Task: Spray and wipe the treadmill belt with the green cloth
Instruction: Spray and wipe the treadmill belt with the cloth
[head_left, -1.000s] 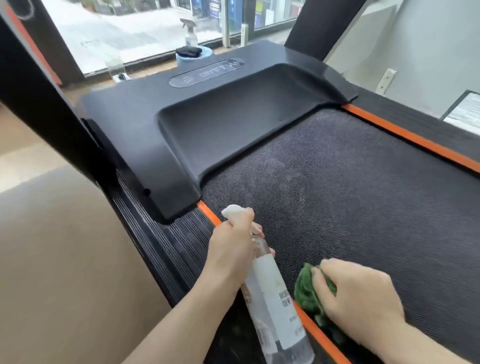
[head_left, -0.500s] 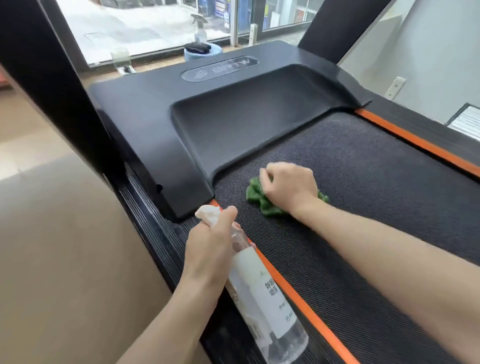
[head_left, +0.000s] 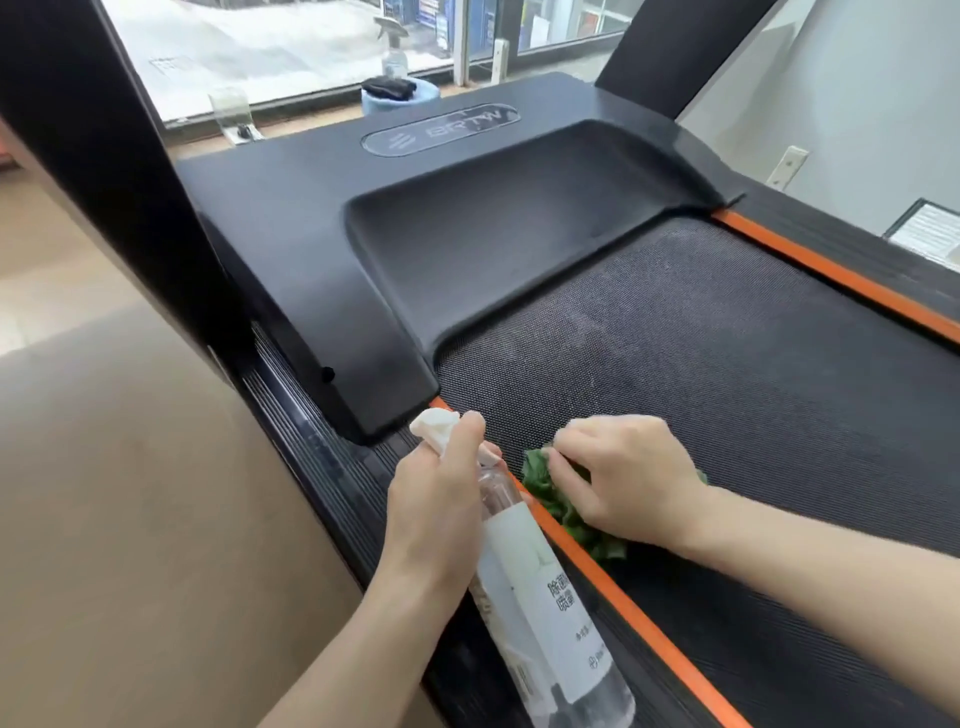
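The dark textured treadmill belt (head_left: 727, 364) runs between two orange side strips. My right hand (head_left: 628, 478) lies on top of the crumpled green cloth (head_left: 561, 509), its curled fingers gripping it and holding it down on the belt beside the left orange strip (head_left: 613, 587). My left hand (head_left: 441, 499) grips the neck of a clear spray bottle (head_left: 540, 608) with a white label and white nozzle. The bottle hangs tilted over the left side rail, nozzle toward the motor cover.
The black motor cover (head_left: 441, 234) rises at the belt's far end, with uprights on both sides. Beyond it, by the window, stand another spray bottle (head_left: 392, 52) and a blue tub (head_left: 400, 96). Beige floor lies left of the ribbed side rail (head_left: 322, 447).
My right hand has pulled the green cloth back along the belt, from near the motor cover toward me and the left orange strip. The left hand and bottle have stayed about where they were.
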